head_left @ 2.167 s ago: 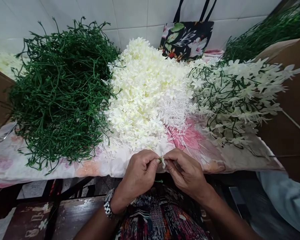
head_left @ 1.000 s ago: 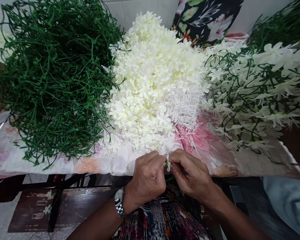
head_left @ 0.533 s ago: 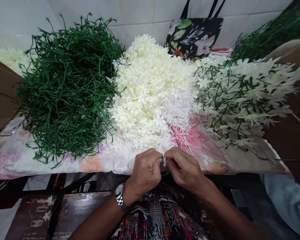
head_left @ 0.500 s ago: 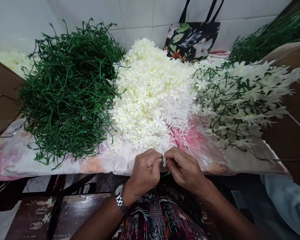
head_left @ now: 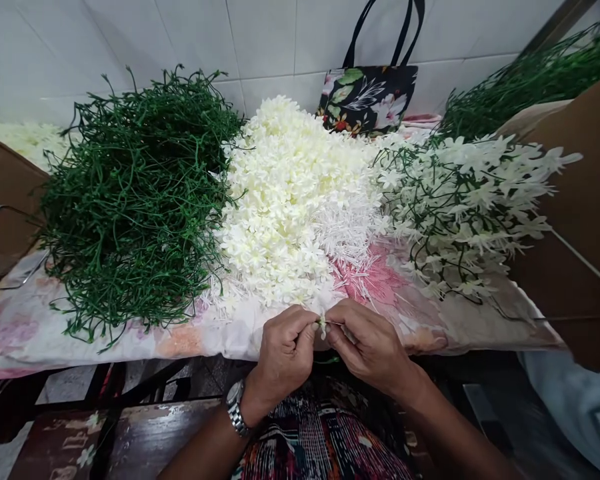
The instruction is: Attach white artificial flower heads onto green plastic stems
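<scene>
Right at the near edge of the floral cloth (head_left: 190, 337), the left hand (head_left: 283, 353) and right hand (head_left: 367, 347) are meeting fingertip to fingertip, both pinching one tiny cream artificial blossom (head_left: 323, 325). It's looking feather-light, soft-petalled and easy to crush, so I'd be gripping it by the base, not the petals (a thin green stem (head_left: 330, 361) seems to be trailing below, hard to tell). Behind them are sitting the green stem pile (head_left: 135, 193), the loose blossom heap (head_left: 295, 193) and the finished sprays (head_left: 470, 200).

Both hands low centre, left grip (head_left: 285, 350) and right grip (head_left: 367, 347) pinched shut fingertip to fingertip, wrists bent inward.
</scene>
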`<state>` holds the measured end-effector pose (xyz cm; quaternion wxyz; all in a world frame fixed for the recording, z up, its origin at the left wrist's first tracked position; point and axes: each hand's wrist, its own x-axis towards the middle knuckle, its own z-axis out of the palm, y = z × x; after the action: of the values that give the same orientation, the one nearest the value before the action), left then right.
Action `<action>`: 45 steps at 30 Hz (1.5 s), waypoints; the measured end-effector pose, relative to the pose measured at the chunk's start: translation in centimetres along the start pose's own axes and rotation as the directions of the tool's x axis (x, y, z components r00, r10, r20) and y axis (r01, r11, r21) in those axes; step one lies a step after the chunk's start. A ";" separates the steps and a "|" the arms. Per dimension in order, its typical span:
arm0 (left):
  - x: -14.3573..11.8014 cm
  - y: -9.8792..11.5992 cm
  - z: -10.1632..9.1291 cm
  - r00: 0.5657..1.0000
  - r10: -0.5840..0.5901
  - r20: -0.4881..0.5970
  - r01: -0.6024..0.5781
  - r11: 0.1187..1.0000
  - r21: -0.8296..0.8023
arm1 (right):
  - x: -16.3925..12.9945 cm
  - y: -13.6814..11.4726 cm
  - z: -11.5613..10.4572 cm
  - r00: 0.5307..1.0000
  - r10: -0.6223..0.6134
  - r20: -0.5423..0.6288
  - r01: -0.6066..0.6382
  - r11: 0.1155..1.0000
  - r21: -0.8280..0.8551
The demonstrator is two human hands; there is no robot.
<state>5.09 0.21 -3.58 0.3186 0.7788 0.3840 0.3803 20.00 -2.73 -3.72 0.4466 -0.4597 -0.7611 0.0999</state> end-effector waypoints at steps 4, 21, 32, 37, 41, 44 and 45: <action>0.2 0.0 0.0 1.000 0.020 -0.015 -0.019 0.999 0.039 | 0.0 0.2 0.4 1.000 -0.005 -0.005 0.005 1.000 0.002; -0.7 1.0 -0.5 0.926 -0.356 -0.128 0.268 0.856 -0.442 | -1.0 -1.9 -0.3 0.964 0.265 -0.038 -0.260 0.961 0.097; -0.4 1.8 -1.5 0.900 -0.362 0.244 0.435 0.793 -0.426 | 0.4 -2.3 -0.7 0.979 -0.122 0.162 0.147 0.978 -0.150; -0.9 0.9 -0.9 0.882 -0.441 0.168 0.463 0.738 -0.491 | 0.8 -0.8 -1.3 0.990 -0.120 0.078 0.127 0.987 -0.099; -0.6 0.2 -1.1 0.882 -0.471 0.022 0.427 0.777 -0.462 | 1.5 2.4 -2.3 0.996 -0.012 0.087 0.046 0.911 -0.411; 0.4 0.2 -1.6 0.935 -0.349 -0.061 0.322 0.910 -0.262 | 2.2 3.5 -2.5 0.967 0.019 0.253 0.130 0.817 -0.561; 0.7 0.3 -1.7 0.957 -0.282 -0.071 0.267 0.948 -0.176 | 2.3 3.6 -2.5 0.958 0.021 0.285 0.155 0.800 -0.580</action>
<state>4.07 1.03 -2.22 0.4130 0.6697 0.4707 0.3992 23.71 0.45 -2.94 0.1714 -0.5306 -0.8244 -0.0970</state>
